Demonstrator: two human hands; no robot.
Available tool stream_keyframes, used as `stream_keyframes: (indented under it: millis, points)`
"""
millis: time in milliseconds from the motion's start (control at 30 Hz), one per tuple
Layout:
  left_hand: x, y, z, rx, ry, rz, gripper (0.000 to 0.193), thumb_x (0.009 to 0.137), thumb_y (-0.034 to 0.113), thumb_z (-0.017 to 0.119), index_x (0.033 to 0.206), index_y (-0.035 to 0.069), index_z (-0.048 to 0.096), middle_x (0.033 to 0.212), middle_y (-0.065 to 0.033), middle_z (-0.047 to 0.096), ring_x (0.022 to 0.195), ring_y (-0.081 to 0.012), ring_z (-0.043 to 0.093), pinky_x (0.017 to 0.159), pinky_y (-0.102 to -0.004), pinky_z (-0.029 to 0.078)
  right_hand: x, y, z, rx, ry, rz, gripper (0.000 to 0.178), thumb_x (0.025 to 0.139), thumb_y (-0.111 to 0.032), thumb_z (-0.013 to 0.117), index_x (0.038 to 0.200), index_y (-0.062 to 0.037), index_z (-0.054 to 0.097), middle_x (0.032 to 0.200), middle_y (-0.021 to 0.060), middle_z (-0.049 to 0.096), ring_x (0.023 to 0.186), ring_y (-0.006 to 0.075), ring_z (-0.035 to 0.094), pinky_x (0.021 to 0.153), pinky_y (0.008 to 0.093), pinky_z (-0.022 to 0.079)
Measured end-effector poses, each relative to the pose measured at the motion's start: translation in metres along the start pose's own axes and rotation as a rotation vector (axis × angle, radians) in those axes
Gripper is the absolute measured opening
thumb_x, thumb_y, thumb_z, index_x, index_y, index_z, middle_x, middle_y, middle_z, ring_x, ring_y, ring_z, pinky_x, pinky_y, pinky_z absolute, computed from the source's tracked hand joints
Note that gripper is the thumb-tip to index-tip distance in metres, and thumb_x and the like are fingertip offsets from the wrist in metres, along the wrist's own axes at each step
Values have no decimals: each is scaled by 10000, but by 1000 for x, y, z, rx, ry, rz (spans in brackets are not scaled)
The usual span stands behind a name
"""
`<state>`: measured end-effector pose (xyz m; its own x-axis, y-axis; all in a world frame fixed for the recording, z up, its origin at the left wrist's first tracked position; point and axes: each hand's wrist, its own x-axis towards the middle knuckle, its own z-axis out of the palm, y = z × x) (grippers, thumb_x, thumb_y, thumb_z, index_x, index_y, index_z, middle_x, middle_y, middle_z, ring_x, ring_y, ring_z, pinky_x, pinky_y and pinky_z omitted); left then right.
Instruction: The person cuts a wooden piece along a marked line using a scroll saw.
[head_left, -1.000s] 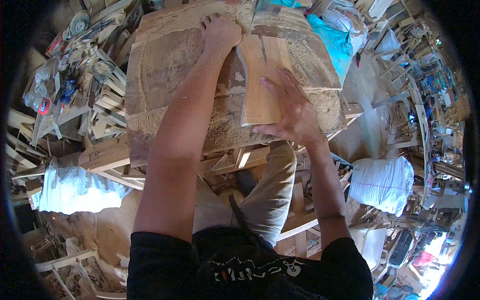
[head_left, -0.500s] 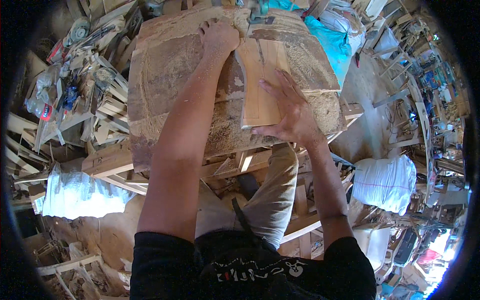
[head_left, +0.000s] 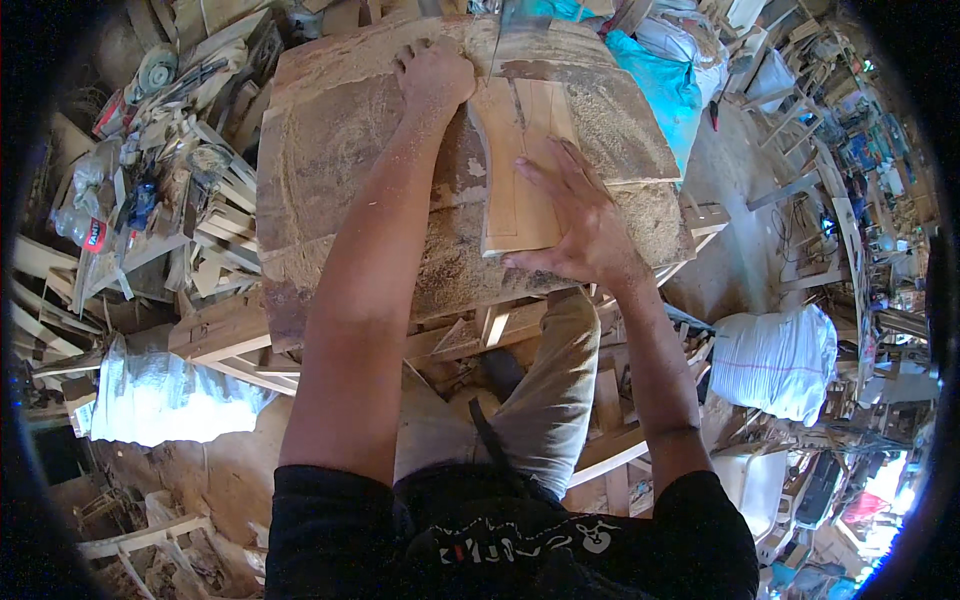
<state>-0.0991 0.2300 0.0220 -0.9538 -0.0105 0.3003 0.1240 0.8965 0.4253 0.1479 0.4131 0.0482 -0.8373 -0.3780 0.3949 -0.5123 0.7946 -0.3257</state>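
A pale wooden board (head_left: 515,215) with a curved left edge and pencil lines lies on a worn wooden tabletop (head_left: 330,190) covered in sawdust. A dark crack or slot runs into its far end. My right hand (head_left: 580,220) lies over the board's right side, fingers spread on its face and thumb at its near end. Beside the board's far left corner, my left hand (head_left: 437,78) rests on the tabletop. Its fingers are slightly bent and apart, pointing away; its palm is hidden.
A greyish metal machine part (head_left: 525,14) stands at the tabletop's far edge, cut off by the frame. Scrap wood (head_left: 225,220) is heaped at left. A turquoise bag (head_left: 655,85) touches the far right side; a stuffed white sack (head_left: 775,362) sits at right.
Both hands and the board stay nearly in place. The metal part at the far edge showed teal before and now looks grey and blurred. The whole view has shifted slightly.
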Motion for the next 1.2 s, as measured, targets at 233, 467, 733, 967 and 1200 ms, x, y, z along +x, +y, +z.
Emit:
stream_keyframes:
  millis: [233, 467, 733, 967, 1200]
  points:
    - [2, -3, 2, -8, 48, -3, 607, 918, 312, 547, 1380, -79, 595, 1552, -266, 448, 1465, -460, 368, 1231, -578, 244, 4, -1, 1, -23, 26, -38, 1095, 557, -491, 985, 1509, -186, 538, 1594, 259, 408, 1487, 434, 393, 1185, 527, 410]
    - [5, -1, 1, 29, -1, -16, 626, 920, 305, 548, 1396, -100, 569, 1552, -254, 456, 1447, -458, 386, 1232, -581, 232, 6, -2, -2, 11, 9, -33, 1077, 567, -456, 988, 1507, -186, 537, 1597, 253, 406, 1479, 439, 404, 1173, 530, 420]
    - [2, 1, -1, 8, 60, -5, 535, 909, 289, 581, 1381, 38, 615, 1499, -260, 495, 1413, -469, 416, 1197, -617, 262, 8, -1, 2, 6, 15, -49, 1070, 586, -422, 983, 1513, -155, 520, 1578, 247, 428, 1491, 442, 379, 1192, 528, 394]
    - [11, -8, 1, 35, 101, -6, 530, 908, 304, 587, 1361, 32, 624, 1459, -286, 515, 1370, -483, 450, 1159, -623, 304, 13, -5, 2, 21, 27, -68, 1067, 587, -447, 979, 1512, -174, 523, 1553, 237, 458, 1469, 449, 404, 1181, 538, 405]
    - [9, -2, -4, -1, -20, -22, 591, 945, 323, 537, 1465, 43, 538, 1583, -288, 395, 1477, -497, 341, 1233, -626, 209, 13, -2, 3, -5, 25, -61, 1078, 579, -479, 973, 1509, -173, 524, 1562, 237, 450, 1479, 442, 395, 1194, 541, 391]
